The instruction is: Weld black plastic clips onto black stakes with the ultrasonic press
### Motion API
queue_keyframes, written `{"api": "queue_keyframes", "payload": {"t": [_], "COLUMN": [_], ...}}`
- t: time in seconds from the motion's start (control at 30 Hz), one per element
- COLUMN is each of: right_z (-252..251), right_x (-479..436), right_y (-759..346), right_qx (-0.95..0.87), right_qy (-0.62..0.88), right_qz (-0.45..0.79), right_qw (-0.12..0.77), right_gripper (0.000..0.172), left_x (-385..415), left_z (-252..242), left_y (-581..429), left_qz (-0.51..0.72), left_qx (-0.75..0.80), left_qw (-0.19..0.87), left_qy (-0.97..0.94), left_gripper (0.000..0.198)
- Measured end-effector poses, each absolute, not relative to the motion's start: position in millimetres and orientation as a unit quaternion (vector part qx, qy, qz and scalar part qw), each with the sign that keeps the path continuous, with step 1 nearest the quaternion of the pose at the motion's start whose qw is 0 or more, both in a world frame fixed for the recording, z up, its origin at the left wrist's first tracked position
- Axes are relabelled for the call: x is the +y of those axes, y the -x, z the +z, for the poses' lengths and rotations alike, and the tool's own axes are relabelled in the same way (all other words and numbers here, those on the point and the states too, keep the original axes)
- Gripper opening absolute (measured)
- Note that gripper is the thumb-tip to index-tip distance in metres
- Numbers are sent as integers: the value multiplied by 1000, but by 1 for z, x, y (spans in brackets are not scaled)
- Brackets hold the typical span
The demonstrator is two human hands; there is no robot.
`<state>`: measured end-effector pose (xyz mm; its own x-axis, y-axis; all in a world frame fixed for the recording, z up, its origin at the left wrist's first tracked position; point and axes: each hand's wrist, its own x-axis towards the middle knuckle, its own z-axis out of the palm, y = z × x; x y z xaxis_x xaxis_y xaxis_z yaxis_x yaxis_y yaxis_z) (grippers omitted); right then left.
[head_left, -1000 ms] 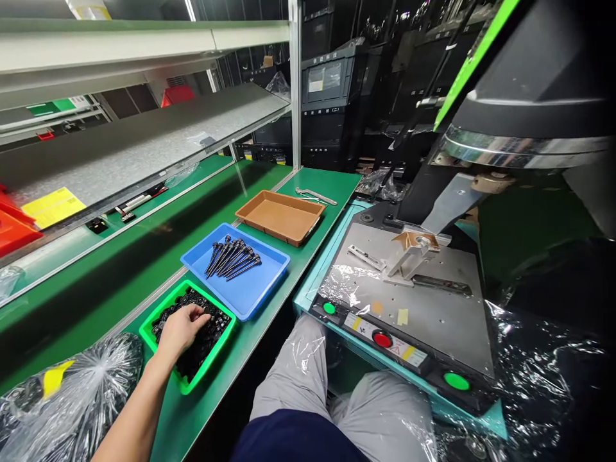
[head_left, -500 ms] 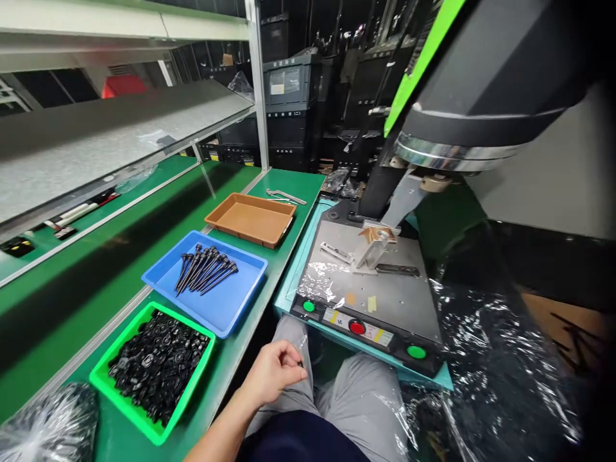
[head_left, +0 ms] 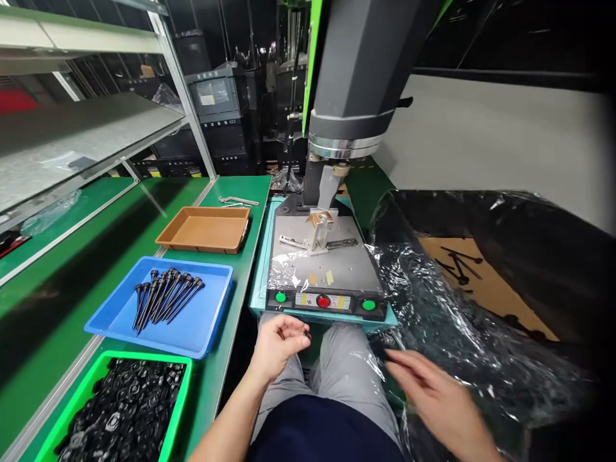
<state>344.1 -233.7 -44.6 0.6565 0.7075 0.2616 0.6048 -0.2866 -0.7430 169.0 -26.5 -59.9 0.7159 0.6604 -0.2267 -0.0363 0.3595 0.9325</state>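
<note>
My left hand (head_left: 276, 343) hovers over my lap just below the press machine's button panel (head_left: 323, 301), fingers pinched on a small black part (head_left: 307, 333). At the lower right my right hand (head_left: 433, 391) reaches leftward with fingers stretched out, slightly blurred and holding nothing. A green tray (head_left: 180, 401) of several small black parts sits at the lower left. Beyond it a blue tray (head_left: 212, 321) holds several black pins (head_left: 166, 295). On the machine's metal plate stands a fixture (head_left: 319, 228) under the press head (head_left: 344, 138).
An empty brown tray (head_left: 205, 230) lies further back on the green bench, with a metal tool (head_left: 238, 201) behind it. A plastic-lined bin (head_left: 481, 301) with black pins inside fills the right side. Shelving (head_left: 86, 131) runs along the left. Dark crates stand at the back.
My left hand lifted from the green tray and came over my lap, pinching a small black part. My right hand has entered view at the lower right. The view swung rightward.
</note>
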Motion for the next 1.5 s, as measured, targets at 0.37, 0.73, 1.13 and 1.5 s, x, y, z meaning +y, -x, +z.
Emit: {"api": "queue_keyframes", "payload": {"t": [0.37,0.73,1.13,1.5], "right_z": [-37,-54,-63,-70], "right_x": [-149,-154,-150,-133], "right_y": [-307,-305,-309,-324], "right_qx": [-582,-492,-423,-228], "right_qy": [654,682,685,529], "right_qz": [208,282,311,482], "right_qw": [436,461,505,660], "right_gripper": [20,15,14,30], "left_x": [-21,-29,-40,-27], "left_z": [-48,-62,-78,-66], "left_y": [-152,-168,-177,-210], "left_qz": [286,321,365,348], "left_qx": [264,267,273,237], "left_qw": [676,689,640,630], "left_qy": [-626,-593,-618,-653], "left_gripper": [23,14,8,21]}}
